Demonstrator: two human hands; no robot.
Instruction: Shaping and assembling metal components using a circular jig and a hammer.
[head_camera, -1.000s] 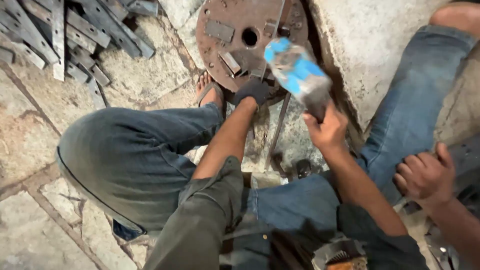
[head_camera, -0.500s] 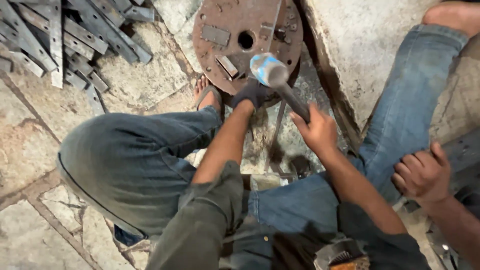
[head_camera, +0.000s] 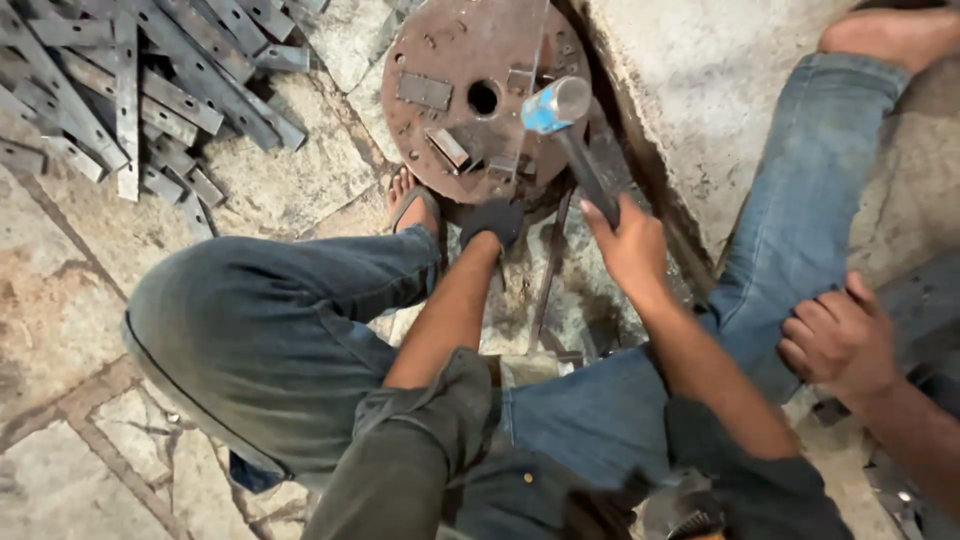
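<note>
My right hand (head_camera: 630, 245) grips the dark handle of a hammer (head_camera: 590, 165). Its blue-tinted steel head (head_camera: 555, 105) is low over a rusty round plate (head_camera: 450, 60) with a centre hole. My left hand (head_camera: 490, 222), in a dark glove, is closed at the plate's near edge on a small metal piece (head_camera: 500, 165) lying on the plate; the glove hides most of the grip. My left knee, in dark trousers, fills the lower left.
A pile of flat grey metal strips (head_camera: 120, 90) lies at the top left on the stone floor. A sandalled foot (head_camera: 415, 205) rests beside the plate. A thin rod (head_camera: 548, 270) lies below it. Another person's hand (head_camera: 840, 340) rests on a blue-jeans leg at right.
The hammer has swung down from a raised position near the camera to just over the plate. My gloved left hand has stayed at the plate's edge.
</note>
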